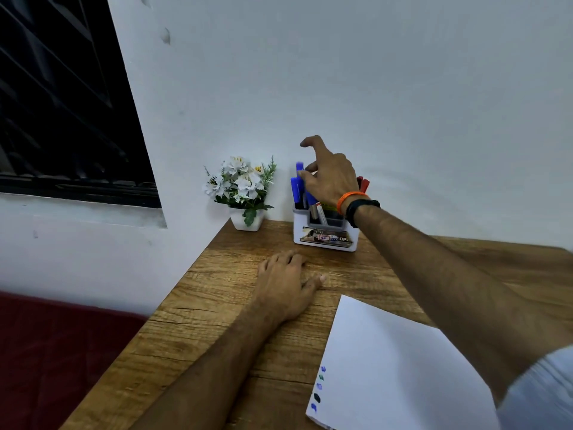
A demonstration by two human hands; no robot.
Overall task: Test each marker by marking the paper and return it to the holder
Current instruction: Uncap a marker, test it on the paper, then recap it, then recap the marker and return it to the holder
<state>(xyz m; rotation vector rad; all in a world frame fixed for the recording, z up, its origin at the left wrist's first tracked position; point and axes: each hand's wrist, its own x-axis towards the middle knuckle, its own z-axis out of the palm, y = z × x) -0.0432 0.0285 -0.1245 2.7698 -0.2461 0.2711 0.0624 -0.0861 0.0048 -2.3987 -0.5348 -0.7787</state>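
Note:
A white and grey holder stands at the back of the wooden table against the wall. Several blue markers stand in its left side and red ones poke out behind my wrist. My right hand hovers over the holder, thumb and fingers pinched on the cap of a blue marker that stands higher than the rest, index finger raised. Flat on the table in front of the holder lies my left hand, palm down, holding nothing. A white paper lies at the lower right, with several small ink marks along its left edge.
A small white pot of artificial white flowers sits left of the holder at the table's back corner. The wooden table ends on the left above a dark red seat. A dark window fills the upper left.

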